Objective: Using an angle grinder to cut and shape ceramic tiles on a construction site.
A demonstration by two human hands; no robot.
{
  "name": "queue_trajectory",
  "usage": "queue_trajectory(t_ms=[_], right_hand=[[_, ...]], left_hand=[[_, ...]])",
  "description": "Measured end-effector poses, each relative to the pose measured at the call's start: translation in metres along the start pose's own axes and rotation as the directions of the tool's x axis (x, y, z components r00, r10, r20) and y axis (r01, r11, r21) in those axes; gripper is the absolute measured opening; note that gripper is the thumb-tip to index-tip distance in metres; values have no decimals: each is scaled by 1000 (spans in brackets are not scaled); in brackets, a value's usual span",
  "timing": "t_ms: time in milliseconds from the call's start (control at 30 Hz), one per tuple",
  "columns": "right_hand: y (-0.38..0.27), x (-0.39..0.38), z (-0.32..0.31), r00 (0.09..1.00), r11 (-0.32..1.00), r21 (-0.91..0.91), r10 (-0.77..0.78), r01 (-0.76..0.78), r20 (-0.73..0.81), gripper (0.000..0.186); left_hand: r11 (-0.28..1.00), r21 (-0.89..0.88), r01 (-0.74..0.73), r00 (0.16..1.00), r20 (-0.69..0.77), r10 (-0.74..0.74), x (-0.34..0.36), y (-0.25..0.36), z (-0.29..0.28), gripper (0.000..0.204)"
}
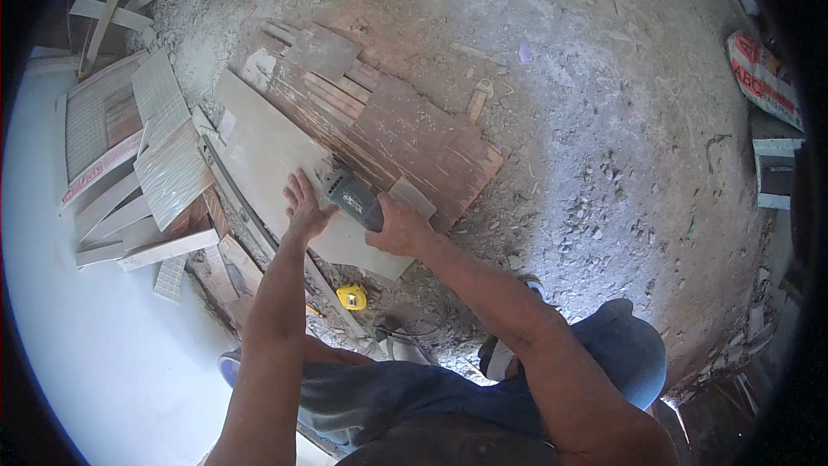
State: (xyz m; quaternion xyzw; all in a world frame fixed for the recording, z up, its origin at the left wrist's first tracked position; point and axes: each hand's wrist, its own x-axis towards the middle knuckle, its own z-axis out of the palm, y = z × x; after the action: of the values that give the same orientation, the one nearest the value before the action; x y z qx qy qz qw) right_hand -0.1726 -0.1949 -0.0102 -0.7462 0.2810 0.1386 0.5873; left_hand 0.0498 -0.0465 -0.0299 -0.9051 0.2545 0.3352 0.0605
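Observation:
My right hand (pixel 400 226) is wrapped round the rear of the body of a dark grey-green angle grinder (pixel 355 200). The grinder's head lies at the right edge of a large pale tile (pixel 267 148); whether its disc touches the tile cannot be made out. My left hand (pixel 305 207) rests on that tile with fingers spread, just left of the grinder's head, holding nothing. Under and beyond the tile lie brown wood-look tiles (pixel 414 134), laid side by side and overlapping. A small pale offcut (pixel 413 198) sits beside the grinder.
A yellow tape measure (pixel 351 296) and a pencil (pixel 314 311) lie near my legs. Along the tile's left side runs a long metal straightedge (pixel 250 216). Broken tiles (pixel 164 134) lean at the white wall (pixel 78 311). Rubble (pixel 604 198) covers the floor; a printed bag (pixel 763 78) stands far right.

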Motion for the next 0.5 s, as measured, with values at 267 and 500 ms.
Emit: queue_trajectory(t_ms=[267, 500], right_hand=[[3, -6, 0, 999, 1000, -12, -13, 13, -32, 80], [4, -10, 1, 999, 1000, 0, -9, 9, -31, 86]], left_hand=[[1000, 4, -1, 1000, -2, 1, -1, 1, 0, 129], [1000, 17, 9, 1000, -10, -9, 0, -1, 2, 131]])
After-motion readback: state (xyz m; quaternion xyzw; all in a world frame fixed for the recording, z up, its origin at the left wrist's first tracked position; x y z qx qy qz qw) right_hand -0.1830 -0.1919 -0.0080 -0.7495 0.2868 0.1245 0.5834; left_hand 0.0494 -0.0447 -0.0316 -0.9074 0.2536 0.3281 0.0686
